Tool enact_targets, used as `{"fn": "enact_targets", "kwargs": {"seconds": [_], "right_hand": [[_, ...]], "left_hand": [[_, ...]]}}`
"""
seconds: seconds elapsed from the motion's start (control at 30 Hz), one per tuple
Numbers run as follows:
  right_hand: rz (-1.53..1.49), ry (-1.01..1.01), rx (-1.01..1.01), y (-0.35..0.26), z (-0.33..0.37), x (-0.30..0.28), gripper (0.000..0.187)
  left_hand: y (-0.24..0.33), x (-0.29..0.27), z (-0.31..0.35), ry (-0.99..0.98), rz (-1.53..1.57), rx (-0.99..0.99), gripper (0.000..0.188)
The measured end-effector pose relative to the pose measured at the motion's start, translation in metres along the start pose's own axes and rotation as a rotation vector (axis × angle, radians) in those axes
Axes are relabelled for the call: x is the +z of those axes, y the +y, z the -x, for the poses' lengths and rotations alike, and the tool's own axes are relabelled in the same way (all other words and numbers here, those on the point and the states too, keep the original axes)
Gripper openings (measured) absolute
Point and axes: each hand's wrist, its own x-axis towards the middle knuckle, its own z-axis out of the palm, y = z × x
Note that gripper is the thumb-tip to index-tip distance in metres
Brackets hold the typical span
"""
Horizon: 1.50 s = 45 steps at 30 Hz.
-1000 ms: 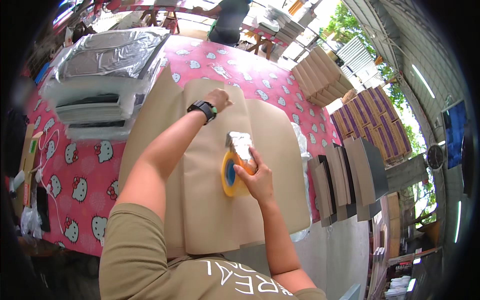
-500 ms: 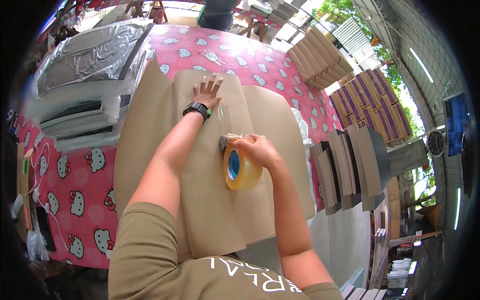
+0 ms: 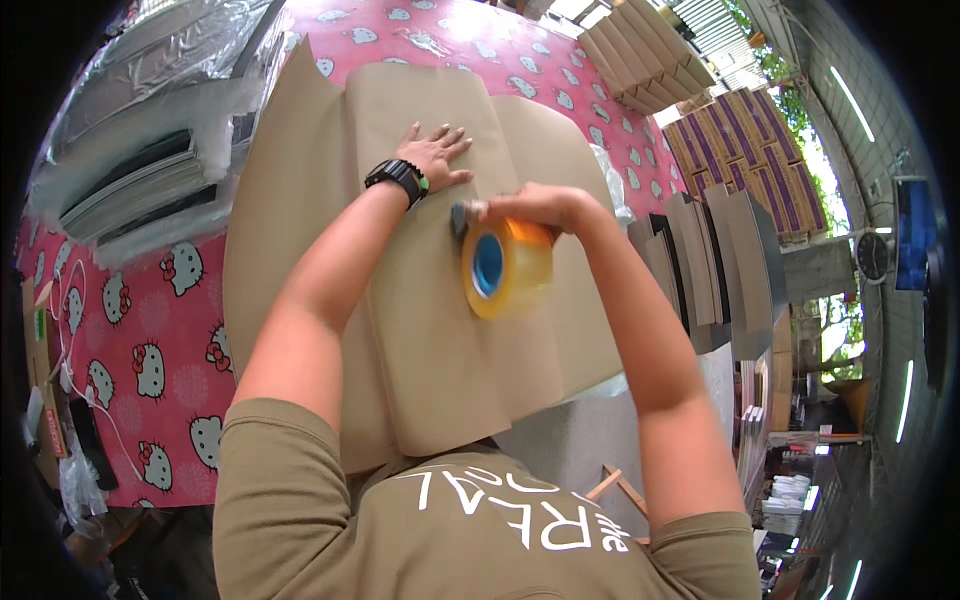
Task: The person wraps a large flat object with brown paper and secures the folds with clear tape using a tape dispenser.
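A large sheet of brown kraft paper (image 3: pixel 440 330) is folded over in front of me, its side flaps spreading left and right. My left hand (image 3: pixel 436 160) lies flat on the upper middle of it, fingers spread, a black watch (image 3: pixel 396 180) on the wrist. Just right of that, my right hand (image 3: pixel 530 208) grips a wide roll of clear yellowish packing tape (image 3: pixel 510 270) with a blue core. A small dark tape cutter (image 3: pixel 459 220) sits at the top of the roll. Motion blurs the roll, and the fingers of this hand are partly hidden.
A pink patterned tablecloth (image 3: pixel 180 380) covers the table. Plastic-wrapped stacks (image 3: pixel 150 180) stand at the left. To the right are grey board stacks (image 3: pixel 710 260), purple-striped cartons (image 3: pixel 745 155) and brown wrapped packs (image 3: pixel 645 55). A white cable (image 3: pixel 95 395) lies at the left edge.
My right hand has lifted the tape roll up and right, off the strip it was laying. My left hand has shifted slightly right, still flat. The whole view has tilted downward.
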Motion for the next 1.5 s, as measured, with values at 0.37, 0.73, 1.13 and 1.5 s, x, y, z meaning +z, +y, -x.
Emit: {"fn": "enact_targets", "kwargs": {"seconds": [0.37,0.73,1.13,1.5], "right_hand": [[0.390,-1.036,0.379,0.014,0.010,0.069,0.042],[0.304,0.472,0.033,0.134,0.101,-0.047,0.072],[-0.046,1.190,-0.592,0.303,0.018,0.078,0.057],[-0.876,-0.158,-0.210,0.317,0.125,0.223,0.027]], "left_hand": [[0.019,0.005,-0.009,0.008,0.031,-0.041,0.081],[0.084,0.018,0.075,-0.050,-0.066,0.063,0.067],[0.172,0.002,0.229,-0.292,0.476,0.380,0.052],[0.012,-0.005,-0.002,-0.064,-0.049,-0.052,0.054]]}}
